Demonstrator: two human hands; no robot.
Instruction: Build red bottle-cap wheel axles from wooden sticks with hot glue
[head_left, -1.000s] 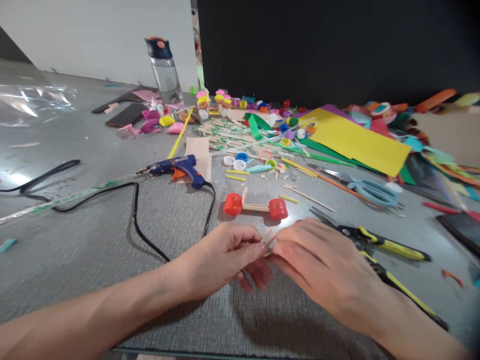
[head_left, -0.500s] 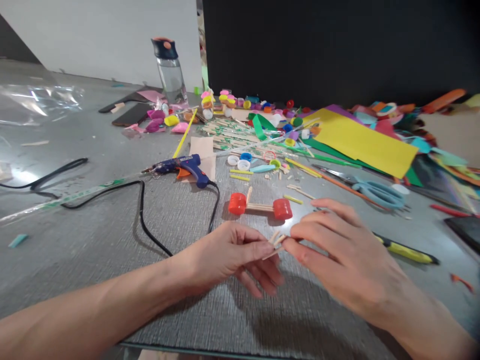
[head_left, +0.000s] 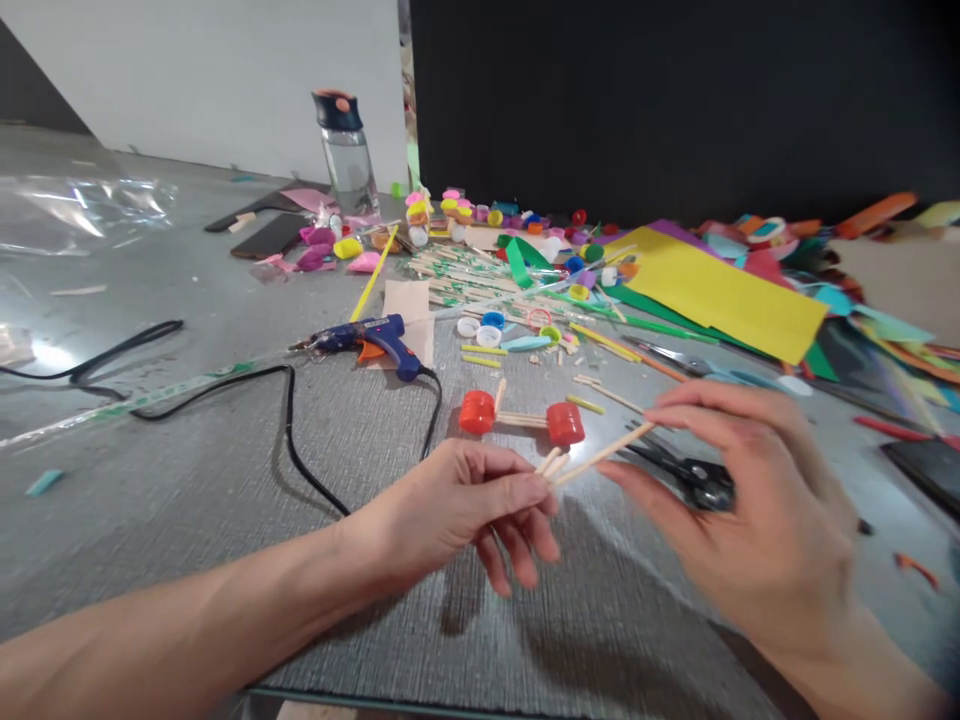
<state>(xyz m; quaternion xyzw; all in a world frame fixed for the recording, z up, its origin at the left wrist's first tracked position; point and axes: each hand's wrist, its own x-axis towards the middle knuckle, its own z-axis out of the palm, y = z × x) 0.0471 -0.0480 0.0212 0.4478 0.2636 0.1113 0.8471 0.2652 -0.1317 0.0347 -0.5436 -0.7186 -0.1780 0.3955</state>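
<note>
My left hand (head_left: pixel 480 500) is closed in a pinch on several short pale wooden sticks (head_left: pixel 553 463), their ends poking out past the thumb. A longer wooden stick (head_left: pixel 604 455) runs from that pinch up to the fingertips of my right hand (head_left: pixel 750 480), which grip its far end. The right thumb sits lower, below the stick. Just beyond the hands lies a dumbbell-like piece: red bottle caps (head_left: pixel 565 423) at each end of thin wooden sticks (head_left: pixel 523 420). Black-handled cutters (head_left: pixel 701 482) lie partly hidden behind my right hand.
A blue glue gun (head_left: pixel 367 340) rests on the left, its black cord (head_left: pixel 291 440) curving towards my left forearm. Further back are bundled sticks (head_left: pixel 465 275), loose caps (head_left: pixel 489 335), yellow sheet (head_left: pixel 720 290), blue scissors (head_left: pixel 739 375) and a water bottle (head_left: pixel 349 165).
My right hand has moved right and slightly up, away from the left fingertips. A longer stick now spans both hands, and the black cutters have come into view.
</note>
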